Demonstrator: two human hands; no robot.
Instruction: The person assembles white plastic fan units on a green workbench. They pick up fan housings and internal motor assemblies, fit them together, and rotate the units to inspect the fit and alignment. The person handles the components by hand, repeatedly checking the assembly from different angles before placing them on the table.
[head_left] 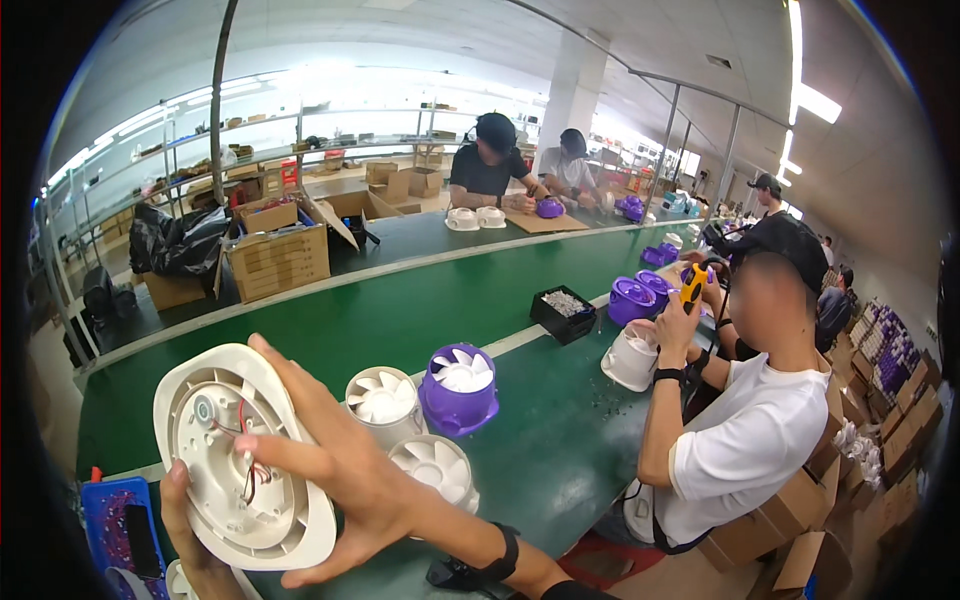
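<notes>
A cream plastic fan base (222, 490) is tilted up in front of me, its hollow underside facing me. Inside it are a small round metal part and thin red and dark wires. My right hand (355, 475) grips its right edge, thumb below, with one finger reaching in to the wires. From below, my left hand (195, 550) is closed round the lower left edge, its thumb at the rim; its other fingers are hidden. Just beyond my right hand stand a cream fan housing (383, 400), a purple one (458, 400) and another cream one (440, 470), blades facing up.
At lower left lies a blue tray (100, 494) of small parts. A black bin (552, 322) of small metal pieces stands mid-table. On my right a co-worker (740, 430) holds a yellow power screwdriver (692, 288) over a cream housing (628, 362). Cardboard boxes (280, 262) stand across the green bench.
</notes>
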